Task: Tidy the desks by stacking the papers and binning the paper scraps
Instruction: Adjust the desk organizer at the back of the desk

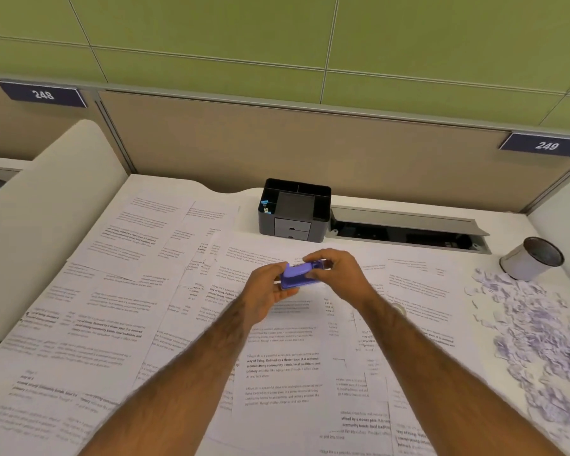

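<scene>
Several printed paper sheets (119, 311) lie scattered and overlapping across the white desk (178, 184). A heap of small paper scraps (533, 327) covers the desk's right side. Both my hands are raised over the middle sheets and hold a small purple stapler-like object (298, 275). My left hand (267, 292) grips its near end from below. My right hand (334, 269) pinches its far end from above.
A black desk organiser (293, 210) with small drawers stands at the back centre. An open cable tray (405, 230) runs to its right. A small white bin (530, 258) stands at the back right beside the scraps. Partition walls enclose the desk.
</scene>
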### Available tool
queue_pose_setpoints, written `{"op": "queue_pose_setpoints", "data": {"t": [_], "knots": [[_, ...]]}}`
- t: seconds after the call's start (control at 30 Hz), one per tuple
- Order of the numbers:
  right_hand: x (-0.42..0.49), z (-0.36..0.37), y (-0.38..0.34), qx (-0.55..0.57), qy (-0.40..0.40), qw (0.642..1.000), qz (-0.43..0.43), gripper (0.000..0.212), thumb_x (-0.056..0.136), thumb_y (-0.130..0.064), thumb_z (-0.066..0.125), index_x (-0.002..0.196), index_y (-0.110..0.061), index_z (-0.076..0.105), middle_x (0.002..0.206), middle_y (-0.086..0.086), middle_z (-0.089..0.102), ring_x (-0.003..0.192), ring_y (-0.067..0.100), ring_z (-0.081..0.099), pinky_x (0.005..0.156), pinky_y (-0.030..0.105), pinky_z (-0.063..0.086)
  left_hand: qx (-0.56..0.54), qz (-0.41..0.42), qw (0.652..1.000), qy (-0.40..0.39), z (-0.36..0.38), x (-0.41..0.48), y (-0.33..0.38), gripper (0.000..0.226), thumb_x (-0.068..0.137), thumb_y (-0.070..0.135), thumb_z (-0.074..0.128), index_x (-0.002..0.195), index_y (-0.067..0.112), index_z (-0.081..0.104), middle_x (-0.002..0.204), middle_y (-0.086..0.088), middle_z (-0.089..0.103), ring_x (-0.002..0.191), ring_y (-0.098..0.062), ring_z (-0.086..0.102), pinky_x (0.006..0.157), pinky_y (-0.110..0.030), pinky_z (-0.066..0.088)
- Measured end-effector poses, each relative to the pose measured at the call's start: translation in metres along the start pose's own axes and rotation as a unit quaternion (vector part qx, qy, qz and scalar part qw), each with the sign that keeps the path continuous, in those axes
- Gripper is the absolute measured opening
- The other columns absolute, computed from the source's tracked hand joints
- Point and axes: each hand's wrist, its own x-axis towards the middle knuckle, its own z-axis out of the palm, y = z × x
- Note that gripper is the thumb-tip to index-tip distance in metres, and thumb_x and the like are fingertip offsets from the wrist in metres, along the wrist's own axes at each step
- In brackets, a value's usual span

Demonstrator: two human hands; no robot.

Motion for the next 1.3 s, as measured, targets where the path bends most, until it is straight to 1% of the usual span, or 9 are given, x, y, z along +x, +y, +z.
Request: {"op": "queue_pose_setpoints", "data": {"t": [0.13, 0.2, 0.23, 0.33, 0.43, 0.5, 0.57, 0.73, 1.3], "knots": [[0.023, -0.017, -0.024, -0.066, 0.004, 0.998, -0.023, 0.027, 0.088, -0.009, 0.075, 0.114, -0.014, 0.074, 0.107, -0.007, 0.062, 0.097, 0.009, 0.056, 0.078, 0.012, 0.044, 0.038, 0.015, 0.999, 0.028, 0.012, 0.008, 0.011, 0.037, 0.106, 0.031, 0.050, 0.132, 0.005, 0.059, 0.124, -0.019, 0.066, 0.103, -0.034, 0.072, 0.082, -0.038, 0.063], [0.037, -0.027, -0.034, -0.099, 0.008, 0.994, -0.045, 0.024, 0.086, -0.007, 0.076, 0.110, -0.014, 0.075, 0.105, -0.005, 0.063, 0.095, 0.011, 0.057, 0.084, 0.021, 0.048, 0.197, 0.027, 0.979, 0.056, 0.012, 0.009, 0.009, 0.045, 0.107, 0.043, 0.044, 0.134, 0.011, 0.059, 0.128, -0.013, 0.066, 0.113, -0.031, 0.068, 0.096, -0.041, 0.057], [0.045, -0.032, -0.038, -0.126, 0.009, 0.990, -0.058, 0.023, 0.086, -0.008, 0.076, 0.107, -0.015, 0.074, 0.105, -0.003, 0.064, 0.094, 0.014, 0.059, 0.084, 0.025, 0.049, 0.337, 0.063, 0.937, 0.062, 0.006, 0.008, 0.003, 0.051, 0.106, 0.048, 0.040, 0.138, 0.013, 0.057, 0.136, -0.011, 0.063, 0.122, -0.030, 0.062, 0.104, -0.040, 0.051], [0.070, -0.048, -0.046, -0.206, 0.025, 0.975, -0.081, 0.021, 0.086, -0.008, 0.073, 0.106, -0.015, 0.071, 0.102, 0.000, 0.065, 0.089, 0.018, 0.059, 0.080, 0.030, 0.049, 0.657, 0.142, 0.736, 0.075, -0.022, 0.003, -0.034, 0.067, 0.105, 0.058, 0.028, 0.156, 0.016, 0.034, 0.164, -0.011, 0.032, 0.150, -0.030, 0.030, 0.123, -0.042, 0.024], [0.096, -0.065, -0.051, -0.267, 0.045, 0.960, -0.075, 0.021, 0.087, -0.007, 0.069, 0.106, -0.015, 0.069, 0.102, 0.003, 0.066, 0.089, 0.023, 0.062, 0.078, 0.035, 0.051, 0.752, 0.135, 0.642, 0.064, -0.050, 0.002, -0.064, 0.089, 0.091, 0.071, -0.008, 0.163, 0.018, -0.001, 0.170, -0.010, -0.011, 0.157, -0.030, -0.008, 0.128, -0.045, -0.003], [0.111, -0.074, -0.051, -0.293, 0.064, 0.951, -0.074, 0.020, 0.087, -0.004, 0.065, 0.105, -0.013, 0.069, 0.103, 0.006, 0.066, 0.091, 0.025, 0.062, 0.077, 0.035, 0.049, 0.765, 0.147, 0.625, 0.059, -0.063, 0.005, -0.076, 0.102, 0.075, 0.076, -0.030, 0.159, 0.021, -0.016, 0.167, -0.009, -0.025, 0.155, -0.030, -0.020, 0.126, -0.047, -0.011], [0.122, -0.080, -0.049, -0.313, 0.078, 0.944, -0.064, 0.022, 0.087, -0.003, 0.063, 0.106, -0.012, 0.069, 0.106, 0.008, 0.066, 0.092, 0.025, 0.061, 0.078, 0.034, 0.049, 0.771, 0.160, 0.614, 0.059, -0.073, 0.010, -0.084, 0.101, 0.073, 0.076, -0.035, 0.156, 0.022, -0.022, 0.164, -0.008, -0.031, 0.153, -0.029, -0.024, 0.126, -0.048, -0.012], [0.143, -0.081, -0.038, -0.327, 0.077, 0.941, -0.036, 0.026, 0.089, -0.001, 0.063, 0.113, -0.011, 0.069, 0.110, 0.009, 0.066, 0.096, 0.025, 0.061, 0.079, 0.031, 0.047, 0.763, 0.178, 0.617, 0.069, -0.081, 0.014, -0.092, 0.086, 0.094, 0.074, -0.005, 0.162, 0.022, -0.003, 0.170, -0.006, -0.013, 0.157, -0.028, -0.012, 0.124, -0.051, -0.002], [0.180, -0.045, -0.009, -0.399, 0.034, 0.916, -0.035, 0.023, 0.081, 0.000, 0.066, 0.099, -0.014, 0.068, 0.098, 0.010, 0.067, 0.084, 0.028, 0.063, 0.076, 0.041, 0.058, 0.760, 0.194, 0.615, 0.083, -0.081, 0.014, -0.092, 0.080, 0.095, 0.072, -0.004, 0.161, 0.028, -0.015, 0.168, 0.000, -0.024, 0.155, -0.023, -0.020, 0.126, -0.051, 0.001]]}}
